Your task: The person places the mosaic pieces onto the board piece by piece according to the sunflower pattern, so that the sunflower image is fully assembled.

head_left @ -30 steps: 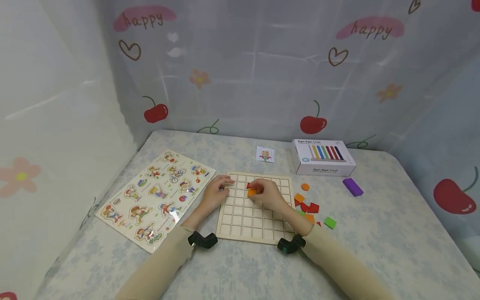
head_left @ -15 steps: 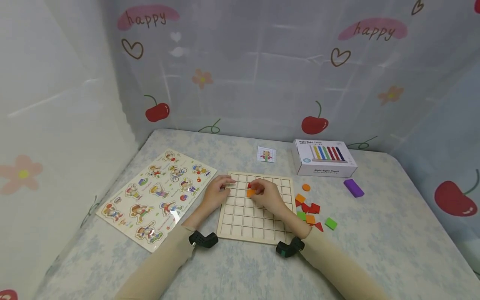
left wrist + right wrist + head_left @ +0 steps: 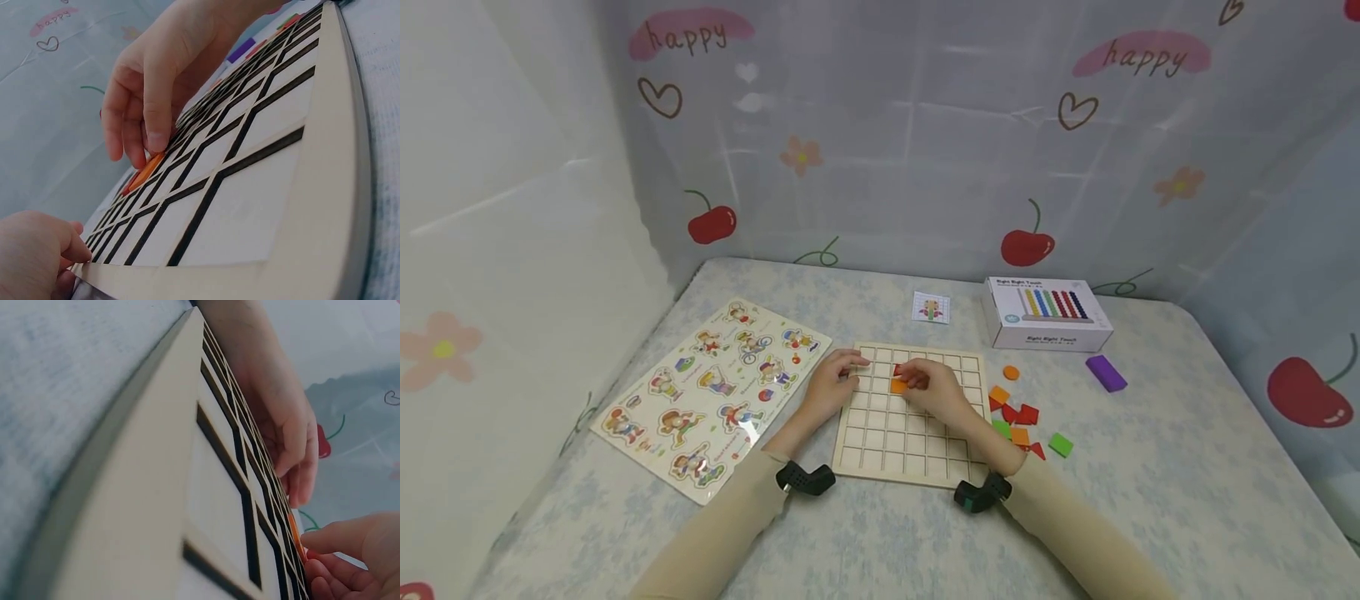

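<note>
A pale wooden grid board (image 3: 874,462) lies on the table. My left hand (image 3: 831,387) rests at its left edge, fingers relaxed and the tips lying over the border cells. In the upper part of the board, my right hand (image 3: 938,392) pinches an orange square tile (image 3: 898,387) with thumb and fingertips at the tile's right side. Just above that tile sits a red piece (image 3: 897,369), partly covered by the fingers. From the left wrist view, the right thumb reaches the edge of the orange tile (image 3: 146,170), low over the grid.
Several loose red, orange and green pieces (image 3: 1028,414) lie right of the board, with a purple block (image 3: 1106,373) beyond. A white box (image 3: 1051,337) and a small pattern card (image 3: 931,307) stand behind. A picture puzzle board (image 3: 711,400) lies to the left.
The orange tile has shifted slightly left, and more of it shows beside the right fingertips. The left hand stays at the board's edge.
</note>
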Demonstrator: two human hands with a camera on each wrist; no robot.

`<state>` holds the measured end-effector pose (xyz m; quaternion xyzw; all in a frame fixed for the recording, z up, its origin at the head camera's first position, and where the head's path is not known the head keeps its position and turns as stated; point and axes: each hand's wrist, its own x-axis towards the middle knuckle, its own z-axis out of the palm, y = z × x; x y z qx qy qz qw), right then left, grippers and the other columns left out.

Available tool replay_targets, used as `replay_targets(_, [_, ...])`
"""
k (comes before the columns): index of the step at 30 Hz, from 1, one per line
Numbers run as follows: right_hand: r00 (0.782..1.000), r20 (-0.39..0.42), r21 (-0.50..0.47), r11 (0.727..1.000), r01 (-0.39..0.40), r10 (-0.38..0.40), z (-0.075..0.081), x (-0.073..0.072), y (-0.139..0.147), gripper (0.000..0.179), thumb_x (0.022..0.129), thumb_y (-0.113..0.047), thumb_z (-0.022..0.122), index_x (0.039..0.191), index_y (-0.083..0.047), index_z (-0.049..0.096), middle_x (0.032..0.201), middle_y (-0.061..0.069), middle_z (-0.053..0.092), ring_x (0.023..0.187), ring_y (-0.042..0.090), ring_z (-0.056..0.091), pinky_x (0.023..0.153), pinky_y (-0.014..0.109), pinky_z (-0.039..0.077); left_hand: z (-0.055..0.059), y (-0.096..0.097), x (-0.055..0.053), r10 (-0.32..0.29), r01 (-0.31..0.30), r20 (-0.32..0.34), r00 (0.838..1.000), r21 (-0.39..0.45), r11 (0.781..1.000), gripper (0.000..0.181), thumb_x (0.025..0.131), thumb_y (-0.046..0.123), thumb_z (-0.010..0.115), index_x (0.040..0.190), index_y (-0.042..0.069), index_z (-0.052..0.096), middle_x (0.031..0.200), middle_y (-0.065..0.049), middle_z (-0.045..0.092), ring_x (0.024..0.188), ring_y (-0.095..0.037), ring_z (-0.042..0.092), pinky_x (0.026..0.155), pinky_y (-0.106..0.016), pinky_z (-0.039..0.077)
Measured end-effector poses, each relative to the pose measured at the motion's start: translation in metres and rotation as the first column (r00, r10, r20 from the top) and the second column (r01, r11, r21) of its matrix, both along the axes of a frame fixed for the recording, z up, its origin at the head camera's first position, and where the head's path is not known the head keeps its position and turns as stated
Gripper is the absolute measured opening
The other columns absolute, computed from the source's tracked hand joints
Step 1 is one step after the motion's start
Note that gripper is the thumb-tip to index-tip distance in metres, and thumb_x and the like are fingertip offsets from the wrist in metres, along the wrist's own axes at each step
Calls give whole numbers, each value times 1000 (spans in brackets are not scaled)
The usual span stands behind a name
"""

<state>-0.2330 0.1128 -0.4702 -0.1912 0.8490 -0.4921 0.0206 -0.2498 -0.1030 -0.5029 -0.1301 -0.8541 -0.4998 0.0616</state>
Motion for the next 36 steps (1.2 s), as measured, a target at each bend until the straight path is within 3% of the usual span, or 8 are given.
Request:
replay_targets(10, [990,-63,27,991,132,-130,7,-3,48,27,83,-1,69,109,5,65,95,20,68,80,19,62,71,20,51,2,0,4,-3,2,27,1000,20,1000,28,87,-2,54,108,8,70,131,-10,57,116,-26,56,92,-40,48])
replay_targets(17, [943,-105,93,941,326,-316,7,-3,102,28,82,0,69,109,6,65,99,23,69,89,30,63,73,17,50,3,-1,6,-22,20,43,999,41,999,30,88,-2,52,110,8,70,133,-9,55,114,-25,56,91,-37,46])
replay_targets(21, [915,-65,129,906,404,-398,5,-3,124,30,83,0,68,113,6,63,108,24,66,98,35,61,84,34,54,2,-3,6,-26,24,51,998,47,999,30,88,-2,51,111,8,69,133,-9,55,114,-25,56,92,-38,47])
replay_targets(25, [905,21,156,896,416,-424,4,-6,137,35,86,-2,65,119,5,60,117,25,62,107,36,56,95,49,49,2,-3,4,-21,19,51,998,47,999,30,87,-1,53,111,9,69,133,-9,55,113,-25,56,91,-37,47])
replay_targets(27, [904,50,167,896,412,-425,2,-7,141,37,85,-3,65,121,4,59,119,24,61,108,35,55,97,48,48,2,-3,2,-21,18,60,998,52,998,31,87,-1,53,111,9,69,133,-8,55,114,-24,56,92,-37,47])
replay_targets(36, [910,36,195,896,398,-412,-5,-11,145,37,86,-4,66,121,3,59,116,24,63,102,32,57,92,42,50,5,-5,2,-47,41,75,996,72,997,30,87,1,58,115,9,68,135,-10,54,122,-27,53,102,-45,46])
